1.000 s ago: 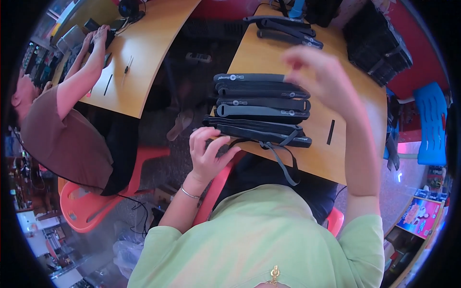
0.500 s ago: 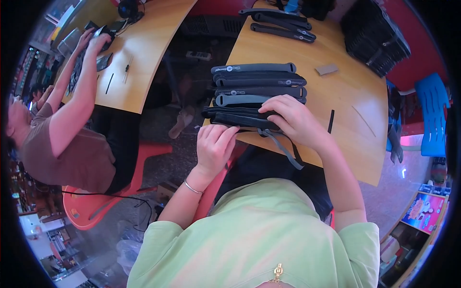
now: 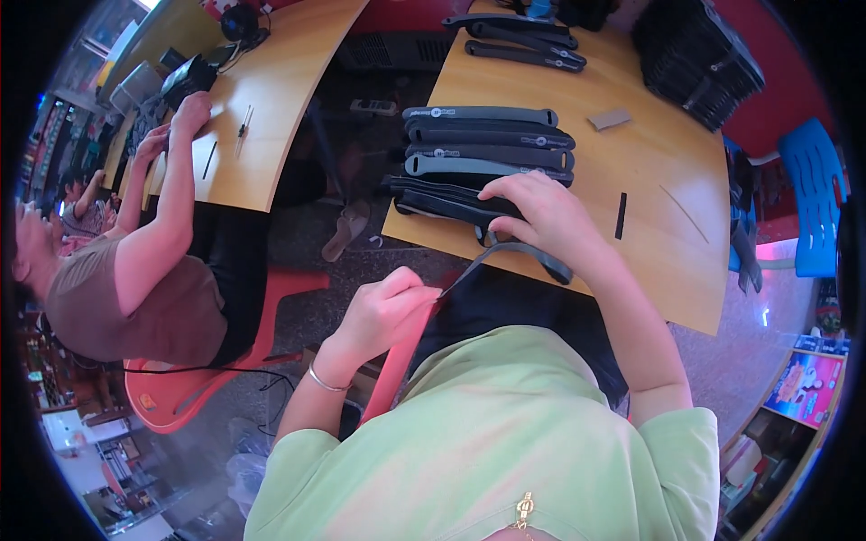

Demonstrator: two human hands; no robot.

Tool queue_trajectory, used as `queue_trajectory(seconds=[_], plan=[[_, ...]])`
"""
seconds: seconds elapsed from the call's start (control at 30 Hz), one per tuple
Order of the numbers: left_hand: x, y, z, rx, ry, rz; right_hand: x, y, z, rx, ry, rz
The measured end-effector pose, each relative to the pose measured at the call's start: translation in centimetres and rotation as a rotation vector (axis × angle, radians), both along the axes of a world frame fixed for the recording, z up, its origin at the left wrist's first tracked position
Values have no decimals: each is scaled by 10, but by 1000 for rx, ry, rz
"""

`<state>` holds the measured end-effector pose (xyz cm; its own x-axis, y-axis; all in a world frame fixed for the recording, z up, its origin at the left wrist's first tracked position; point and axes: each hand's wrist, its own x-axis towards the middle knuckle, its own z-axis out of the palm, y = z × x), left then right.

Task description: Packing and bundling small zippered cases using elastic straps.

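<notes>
My left hand is closed in a pinch on the end of a thin grey strap, in front of the table edge. The strap rises from those fingertips to the table's edge, then bends over toward the right, with a loose end hanging. My right hand grips the right end of a bundle of black straps, thumb on the near side and fingers on the far side. Its palm hides that end. Beyond the bundle lie several dark grey straps with slotted ends, side by side in a stack.
More grey straps lie at the table's far end, near a black stack. A cardboard piece and a short black strip rest on the wooden table. At left, a co-worker works at another table.
My left hand has moved from the bundle's near edge toward me, drawing the strap end out with it. My right hand has stayed at the bundle. The co-worker's hands have shifted nearer to them.
</notes>
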<state>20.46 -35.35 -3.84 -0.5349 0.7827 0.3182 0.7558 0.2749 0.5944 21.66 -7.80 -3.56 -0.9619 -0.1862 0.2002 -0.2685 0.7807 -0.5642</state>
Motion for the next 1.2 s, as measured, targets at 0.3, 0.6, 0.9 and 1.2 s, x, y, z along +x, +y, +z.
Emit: queue_trajectory(seconds=[0.3,0.6,0.9,1.2], plan=[[20,-59,30,-91,-245,-110,-3,-7,2,12,-76,-177],[14,-180,2,-78,-464,552,0,-6,8,-10,-97,-117],[6,-206,-35,-113,-535,571,2,-9,5,-18,-82,-107],[-2,-206,-46,-201,-531,638,8,-12,4,85,-32,-81]])
